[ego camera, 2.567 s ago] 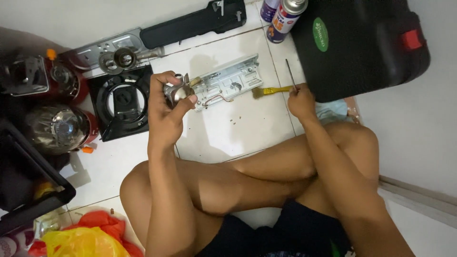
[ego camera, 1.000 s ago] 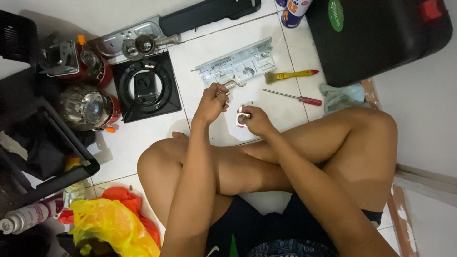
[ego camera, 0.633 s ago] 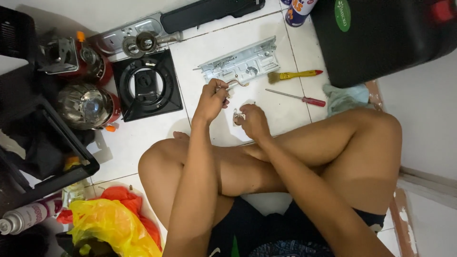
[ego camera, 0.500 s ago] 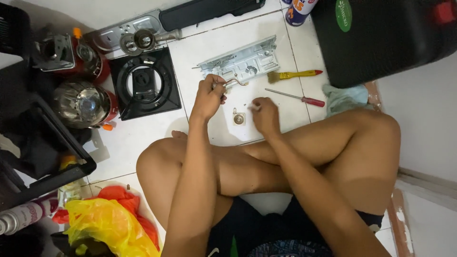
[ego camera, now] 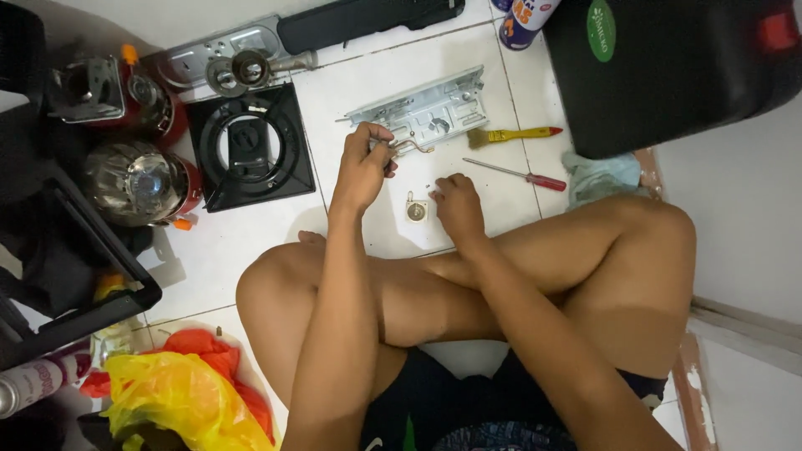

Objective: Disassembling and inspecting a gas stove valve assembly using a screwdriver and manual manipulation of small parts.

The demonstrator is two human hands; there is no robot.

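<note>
On the white tile floor [ego camera: 251, 242], all places taken from the grey metal plate [ego camera: 426, 108]:

Grey metal plate: lies flat on the tiles, long side slanting up to the right, holes and small fittings on its face.

Left hand [ego camera: 363, 163]: at the plate's near edge, fingers curled and pinched on a thin bent metal piece [ego camera: 405, 148]; the piece sticks out from the fingertips toward the plate and seems to touch its edge, though I cannot tell for sure.

Right hand [ego camera: 455, 205]: below the plate, apart from it, fingers bent down with tips on the tile; whether it grips anything I cannot tell.

Small square part [ego camera: 415, 209]: on the tile below the plate, between the two hands, just beside the right hand's thumb side, not touching the left hand. Round centre, pale casing.

Yellow brush [ego camera: 514, 134]: just right of the plate, handle pointing away from it.

Red-handled screwdriver [ego camera: 518, 173]: below the brush, right of the plate, near the right hand but not touched.

Black square burner frame [ego camera: 251, 146]: left of the plate, well apart.

Black case [ego camera: 668, 67]: right of the plate, beyond the brush.

Blue-green cloth [ego camera: 606, 175]: under the case's near corner.

Legs: crossed, below both hands.
</note>
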